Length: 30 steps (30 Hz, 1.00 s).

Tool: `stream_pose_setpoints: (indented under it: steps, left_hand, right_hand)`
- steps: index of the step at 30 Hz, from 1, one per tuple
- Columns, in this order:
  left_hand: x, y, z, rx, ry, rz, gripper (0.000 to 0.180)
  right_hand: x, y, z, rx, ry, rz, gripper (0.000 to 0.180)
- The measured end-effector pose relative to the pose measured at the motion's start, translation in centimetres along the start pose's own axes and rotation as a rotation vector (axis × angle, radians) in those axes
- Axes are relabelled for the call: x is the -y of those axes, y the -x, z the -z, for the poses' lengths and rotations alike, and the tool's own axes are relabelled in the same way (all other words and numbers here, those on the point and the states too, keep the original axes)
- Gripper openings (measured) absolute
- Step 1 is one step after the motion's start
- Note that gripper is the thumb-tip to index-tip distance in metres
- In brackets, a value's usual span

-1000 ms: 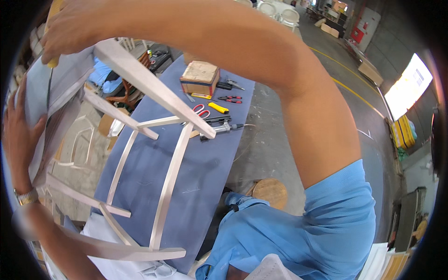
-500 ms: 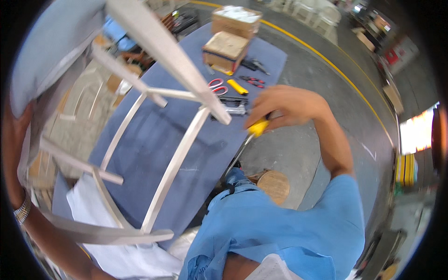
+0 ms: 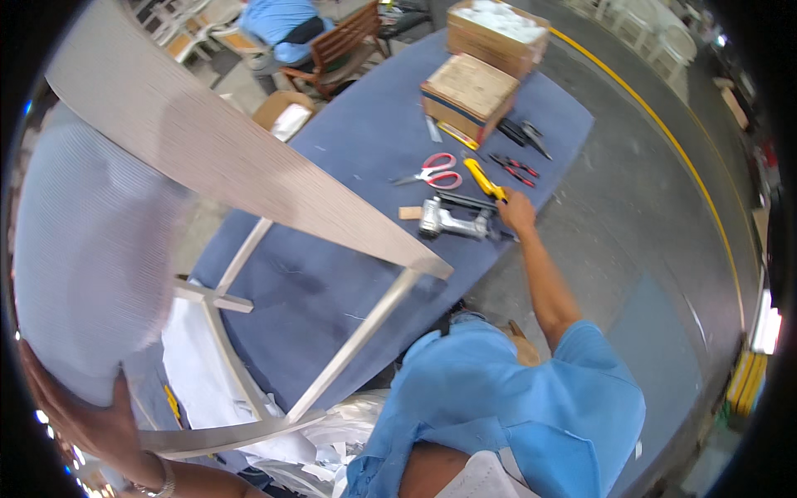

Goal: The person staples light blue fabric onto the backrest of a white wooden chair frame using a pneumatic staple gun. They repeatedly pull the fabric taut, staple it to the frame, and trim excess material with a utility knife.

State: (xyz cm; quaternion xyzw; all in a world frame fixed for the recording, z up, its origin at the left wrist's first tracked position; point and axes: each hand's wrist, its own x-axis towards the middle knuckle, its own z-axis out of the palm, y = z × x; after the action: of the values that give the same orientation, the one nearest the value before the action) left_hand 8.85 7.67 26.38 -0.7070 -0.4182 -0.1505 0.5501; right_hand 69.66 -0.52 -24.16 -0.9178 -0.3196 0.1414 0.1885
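A pale wooden chair (image 3: 349, 361) with a light ribbed upholstered cushion (image 3: 100, 274) is tilted over the left part of the blue-covered table. At the lower left, my left hand (image 3: 87, 419) grips the cushion's edge, thumb apart from the fingers. My right hand (image 3: 519, 212) reaches down to the table's right edge. Its fingertips are bunched at the near end of a yellow utility knife (image 3: 481, 177). Close beside that hand lies a silver air stapler (image 3: 452, 221), with red-handled scissors (image 3: 438, 172) farther left. No screwdriver can be made out.
Red-handled pliers (image 3: 515, 168) and a dark tool (image 3: 525, 137) lie near the far right edge. Beyond them stand two cardboard boxes (image 3: 469, 95) (image 3: 498, 37). White fabric (image 3: 203, 365) lies under the chair. A person in blue (image 3: 282, 29) is by a wooden bench (image 3: 344, 46).
My right hand, which held a yellow-handled screwdriver off the table edge, has moved to the yellow knife on the table. The chair is turned, its leg nearer, and my left hand now shows on the cushion.
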Motion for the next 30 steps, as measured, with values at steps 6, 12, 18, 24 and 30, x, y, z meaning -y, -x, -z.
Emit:
stream_pose_setpoints:
  steps: [6, 12, 18, 24, 30]
  left_hand:
    - [-2.9, 3.5, 4.8, 0.076, -0.054, 0.147, 0.125]
    - [-7.7, 2.8, 9.9, 0.036, 0.038, 0.093, 0.108]
    - [-11.7, 2.1, 7.7, -0.07, 0.043, 0.111, 0.095]
    - [-11.9, 7.7, 9.2, -0.116, 0.09, 0.132, 0.098]
    - [-11.8, 7.2, 11.6, 0.049, 0.324, 0.179, 0.091]
  right_hand:
    - [16.3, 8.9, 9.3, 0.284, -1.021, 0.721, 0.051]
    - [22.3, 15.9, 7.7, -0.033, -1.07, 1.073, 0.07]
    - [22.2, 12.6, 4.0, 0.116, -1.231, 0.958, 0.067]
    - [19.4, 15.0, 0.3, -0.014, -1.187, 1.083, 0.068]
    - [18.4, 14.7, -1.4, 0.025, -1.169, 1.0, 0.068]
